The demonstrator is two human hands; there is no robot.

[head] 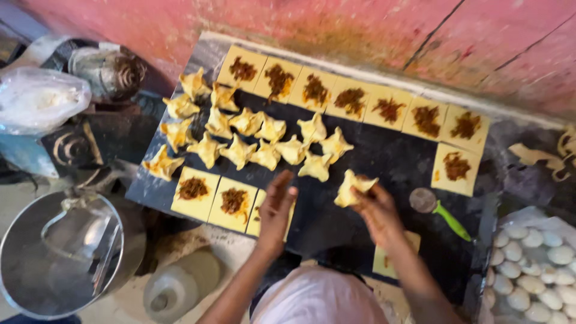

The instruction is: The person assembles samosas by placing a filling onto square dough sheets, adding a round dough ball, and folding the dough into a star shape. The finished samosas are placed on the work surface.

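Folded pastry (354, 187) is pinched by right hand (378, 210) fingers above dark table (390, 159).
Left hand (277, 207) fingers pressed together, flat over filled square (259, 217) beside the pastry, to keep it steady.

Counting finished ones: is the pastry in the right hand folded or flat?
Folded: the pastry in the right hand has its corners pinched up.

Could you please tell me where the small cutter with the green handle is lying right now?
The green-handled cutter lies on the dark board, right of the right hand and just below the lone filled dough square.
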